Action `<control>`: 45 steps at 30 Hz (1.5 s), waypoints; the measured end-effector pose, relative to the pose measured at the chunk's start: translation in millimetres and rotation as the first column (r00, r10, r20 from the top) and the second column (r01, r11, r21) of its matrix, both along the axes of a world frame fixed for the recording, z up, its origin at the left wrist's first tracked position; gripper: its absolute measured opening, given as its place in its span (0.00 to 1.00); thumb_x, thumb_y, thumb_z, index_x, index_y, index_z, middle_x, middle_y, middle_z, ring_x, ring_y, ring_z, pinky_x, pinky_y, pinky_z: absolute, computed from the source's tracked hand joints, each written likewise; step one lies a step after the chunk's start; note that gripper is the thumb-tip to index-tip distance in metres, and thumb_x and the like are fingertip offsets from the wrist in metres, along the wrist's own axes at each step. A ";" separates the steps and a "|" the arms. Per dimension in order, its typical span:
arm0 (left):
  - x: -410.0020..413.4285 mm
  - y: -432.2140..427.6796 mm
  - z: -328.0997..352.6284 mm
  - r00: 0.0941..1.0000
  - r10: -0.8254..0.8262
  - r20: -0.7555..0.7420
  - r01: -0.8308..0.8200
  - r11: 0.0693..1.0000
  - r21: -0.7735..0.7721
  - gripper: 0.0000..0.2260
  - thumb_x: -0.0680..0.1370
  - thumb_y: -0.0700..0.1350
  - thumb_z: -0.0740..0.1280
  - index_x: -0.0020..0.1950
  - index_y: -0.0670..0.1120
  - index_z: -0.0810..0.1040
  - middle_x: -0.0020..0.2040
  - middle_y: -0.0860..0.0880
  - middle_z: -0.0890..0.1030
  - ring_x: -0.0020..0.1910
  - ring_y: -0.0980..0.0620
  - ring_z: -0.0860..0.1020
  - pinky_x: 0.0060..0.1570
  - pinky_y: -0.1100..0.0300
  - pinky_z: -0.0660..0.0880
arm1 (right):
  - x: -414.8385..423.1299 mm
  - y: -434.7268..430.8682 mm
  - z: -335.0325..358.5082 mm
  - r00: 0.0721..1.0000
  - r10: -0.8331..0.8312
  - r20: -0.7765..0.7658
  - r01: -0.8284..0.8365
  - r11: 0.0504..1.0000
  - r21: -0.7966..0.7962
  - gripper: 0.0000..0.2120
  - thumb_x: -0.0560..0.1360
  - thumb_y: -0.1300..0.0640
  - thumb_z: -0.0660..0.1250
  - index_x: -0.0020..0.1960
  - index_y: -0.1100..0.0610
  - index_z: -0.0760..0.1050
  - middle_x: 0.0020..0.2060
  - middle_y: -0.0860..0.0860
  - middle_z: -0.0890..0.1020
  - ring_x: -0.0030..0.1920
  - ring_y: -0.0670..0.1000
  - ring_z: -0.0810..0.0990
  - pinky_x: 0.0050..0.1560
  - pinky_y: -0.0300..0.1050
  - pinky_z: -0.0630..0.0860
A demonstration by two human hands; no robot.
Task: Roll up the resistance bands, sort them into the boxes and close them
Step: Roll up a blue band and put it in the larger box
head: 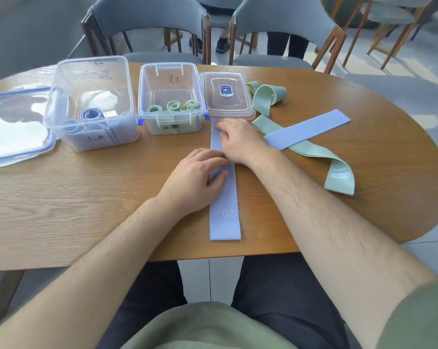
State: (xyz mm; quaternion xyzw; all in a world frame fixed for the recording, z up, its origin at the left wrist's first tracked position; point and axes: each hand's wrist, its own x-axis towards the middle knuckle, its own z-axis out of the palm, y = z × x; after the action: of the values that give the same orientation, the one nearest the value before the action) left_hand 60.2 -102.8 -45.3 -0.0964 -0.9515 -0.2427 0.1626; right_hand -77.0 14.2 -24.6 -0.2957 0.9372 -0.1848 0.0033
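A long blue resistance band (225,212) lies flat on the wooden table (87,202), running from the near edge toward the boxes. My left hand (195,177) rests on its middle with fingers laid flat. My right hand (235,139) lies on the band's far part, fingers relaxed toward its far end. A large clear box (92,102) holds rolled blue bands. The smaller clear box (172,96) holds rolled green bands. Another blue band (308,132) lies flat across a long green band (313,152), and a second green band (265,95) lies looped behind.
The large box's lid (16,124) lies at the far left. The small box's lid (226,94) sits right of the green box. Grey chairs (150,18) stand behind the table, with a person's legs beyond. The table's curved edge is at the right.
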 end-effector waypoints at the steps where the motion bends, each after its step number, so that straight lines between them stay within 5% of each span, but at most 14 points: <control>1: -2.5 -1.0 0.8 1.000 0.006 -0.006 -0.006 1.000 0.002 0.13 0.78 0.47 0.65 0.58 0.45 0.84 0.59 0.50 0.82 0.60 0.46 0.78 0.66 0.58 0.70 | -0.4 -0.5 0.8 1.000 -0.002 0.008 0.002 1.000 -0.003 0.18 0.80 0.59 0.57 0.64 0.57 0.80 0.61 0.53 0.81 0.63 0.58 0.76 0.65 0.51 0.72; 6: -2.3 -2.0 2.4 1.000 -0.029 0.009 0.029 0.999 -0.020 0.15 0.78 0.48 0.65 0.61 0.47 0.83 0.62 0.51 0.81 0.64 0.47 0.77 0.65 0.51 0.72 | -2.7 4.0 2.3 1.000 0.028 -0.004 -0.028 0.999 -0.031 0.16 0.81 0.55 0.63 0.67 0.56 0.79 0.69 0.52 0.78 0.69 0.58 0.72 0.71 0.51 0.67; 15: 9.6 0.4 -1.1 0.981 -0.193 -0.011 0.191 0.978 -0.082 0.12 0.81 0.47 0.64 0.60 0.48 0.84 0.62 0.49 0.80 0.63 0.47 0.77 0.62 0.48 0.73 | 6.8 9.2 1.6 0.997 0.074 -0.034 -0.076 0.995 -0.064 0.15 0.81 0.51 0.65 0.65 0.51 0.81 0.66 0.48 0.78 0.66 0.55 0.70 0.70 0.49 0.67; 22: 10.4 2.2 1.2 0.977 -0.209 -0.048 0.204 0.974 -0.099 0.12 0.80 0.46 0.63 0.59 0.47 0.83 0.60 0.50 0.81 0.60 0.45 0.78 0.57 0.46 0.75 | 15.4 19.7 1.7 0.998 0.064 -0.004 -0.064 0.986 -0.152 0.10 0.75 0.49 0.73 0.54 0.50 0.85 0.53 0.49 0.79 0.53 0.48 0.74 0.55 0.40 0.67; 33: 47.6 6.9 0.9 0.954 -0.289 -0.076 0.281 0.954 -0.106 0.11 0.81 0.45 0.64 0.57 0.47 0.84 0.63 0.48 0.81 0.60 0.45 0.77 0.62 0.52 0.73 | 22.4 19.3 -1.0 0.999 0.046 -0.028 -0.050 0.985 -0.162 0.11 0.77 0.47 0.71 0.55 0.50 0.85 0.56 0.48 0.81 0.58 0.49 0.75 0.61 0.47 0.73; 45: 60.8 9.7 -3.4 0.987 -0.130 -0.092 0.120 0.987 -0.110 0.12 0.80 0.54 0.68 0.55 0.47 0.82 0.54 0.49 0.78 0.53 0.46 0.75 0.56 0.48 0.73 | 115.8 77.7 -16.5 0.992 0.018 -0.122 -0.055 0.951 -0.305 0.07 0.78 0.55 0.70 0.51 0.55 0.85 0.52 0.49 0.83 0.57 0.51 0.76 0.60 0.37 0.68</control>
State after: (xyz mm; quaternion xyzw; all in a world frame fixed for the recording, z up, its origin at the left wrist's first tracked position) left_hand 121.0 -93.2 -48.7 -0.1763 -0.9457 -0.1975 0.1886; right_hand 38.7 91.9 -41.1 -0.3205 0.8899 -0.3105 -0.0947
